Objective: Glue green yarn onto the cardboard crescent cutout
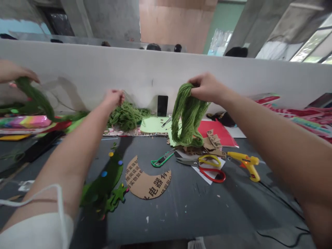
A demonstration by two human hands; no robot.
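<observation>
We judge the step in hand to be handling green yarn: drawing a strand from the loose pile of green yarn while the main bundle is held clear of the worktop. The next move, we think, calls for a light pull by the left side and a steady hold on the right, so that the loops do not tangle.

Our right hand, right of centre in the upper half of the frame, grasps the top of a looped hank of green yarn, which hangs down in front of cardboard scraps. That forearm slants in from the lower right, knuckles up, fingers toward the left.

Our left hand, left of centre, is raised at the pile's upper left edge, its fingers gathered. A thin strand shows beside it, but we cannot tell whether the fingers pinch it. Its forearm rises from the lower left corner.

Below the 2 hands lie a cardboard crescent and a green utility knife.
</observation>
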